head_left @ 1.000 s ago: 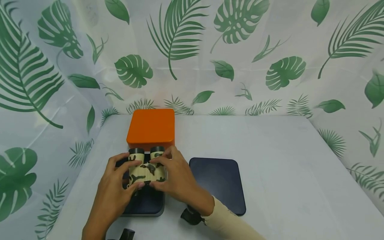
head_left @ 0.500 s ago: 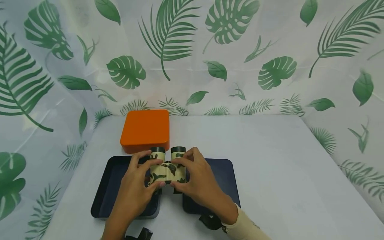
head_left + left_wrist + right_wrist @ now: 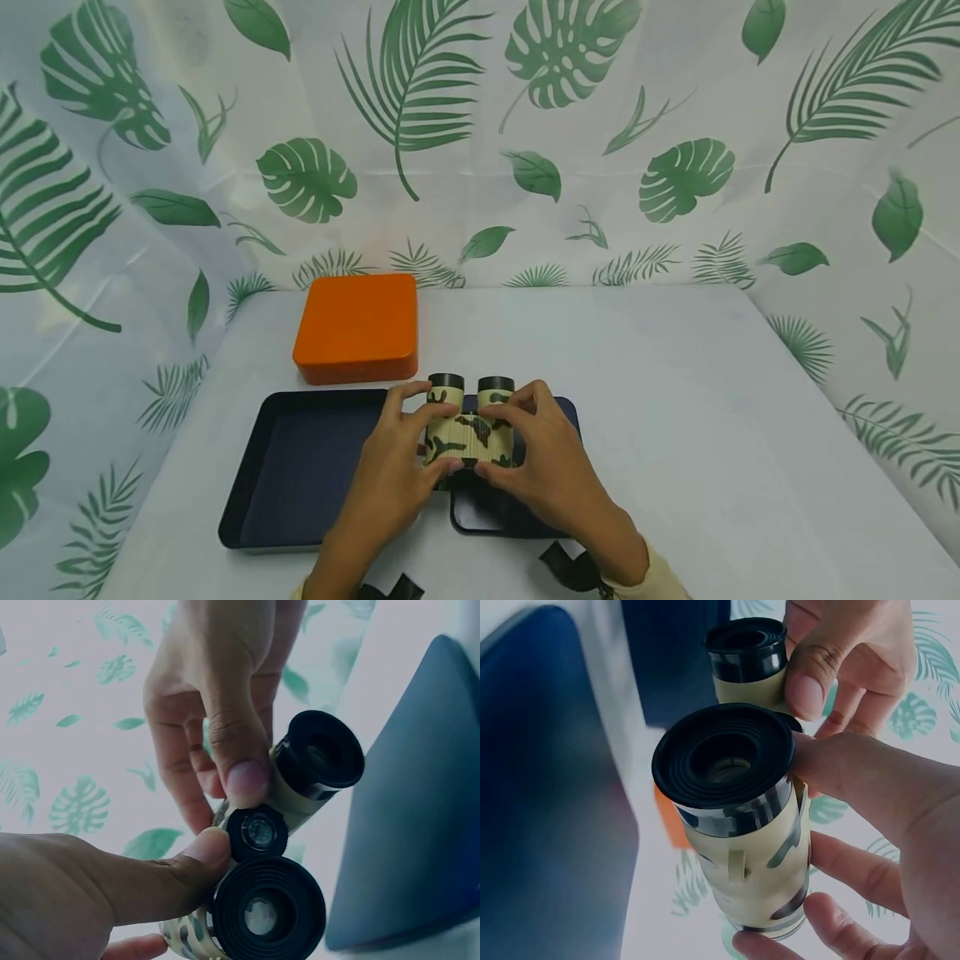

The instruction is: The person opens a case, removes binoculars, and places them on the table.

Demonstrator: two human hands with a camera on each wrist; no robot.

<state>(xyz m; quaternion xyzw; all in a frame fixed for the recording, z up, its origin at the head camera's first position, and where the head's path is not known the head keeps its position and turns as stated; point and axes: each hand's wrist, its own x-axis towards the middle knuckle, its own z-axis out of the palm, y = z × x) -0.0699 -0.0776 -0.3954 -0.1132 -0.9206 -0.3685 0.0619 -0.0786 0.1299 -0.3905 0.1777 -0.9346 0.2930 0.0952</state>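
Note:
Camouflage-patterned binoculars [image 3: 471,437] with black eyecups are held up by both hands over the left part of a dark blue lid-like panel [image 3: 495,512]. The left hand [image 3: 397,467] grips one barrel, thumb near the central hinge. On the other barrel, the right hand [image 3: 551,458] has its thumb and fingers wrapped around the side. In the left wrist view, both thumbs press close to the round centre dial [image 3: 259,831] between the eyepieces. From the right wrist, the near eyepiece [image 3: 724,761] shows its ridged black eyecup and a small strap lug on the barrel below.
A dark blue open tray [image 3: 300,467] lies left of the panel, partly behind the left forearm. Behind it sits an orange box [image 3: 358,325]. White cloth covers the table [image 3: 675,417], and a leaf-print curtain [image 3: 465,167] rises at the back and sides.
Both hands have carried the binoculars rightward, from above the tray to above the panel. The tray's inside now shows more. The head view has turned slightly right.

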